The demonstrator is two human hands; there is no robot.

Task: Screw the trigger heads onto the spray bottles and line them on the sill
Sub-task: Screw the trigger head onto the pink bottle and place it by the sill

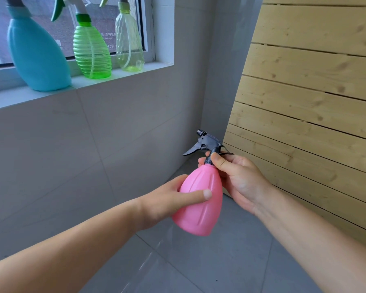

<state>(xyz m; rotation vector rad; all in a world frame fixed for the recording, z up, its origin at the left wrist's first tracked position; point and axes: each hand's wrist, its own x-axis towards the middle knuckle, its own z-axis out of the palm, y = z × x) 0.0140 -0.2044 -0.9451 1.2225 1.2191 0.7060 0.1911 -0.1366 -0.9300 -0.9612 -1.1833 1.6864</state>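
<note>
Near the middle of the head view, low and right of centre, a pink spray bottle is held in the air above the grey tiled floor, tilted slightly with its neck leaning to the right. The left hand wraps around the bottle's lower body from the left, thumb lying across its front. The right hand comes in from the right and pinches the collar of a black trigger head that sits on the bottle's neck, thumb on the near side and fingers behind; the nozzle points up and left. Whether the head is fully screwed down cannot be told.

Far to the upper left, three bottles with trigger heads stand in a row on the white window sill: a blue bottle on the left, a ribbed green bottle in the middle, and a clear pale bottle on the right, each just beside the next. A slatted wooden panel leans along the right side.
</note>
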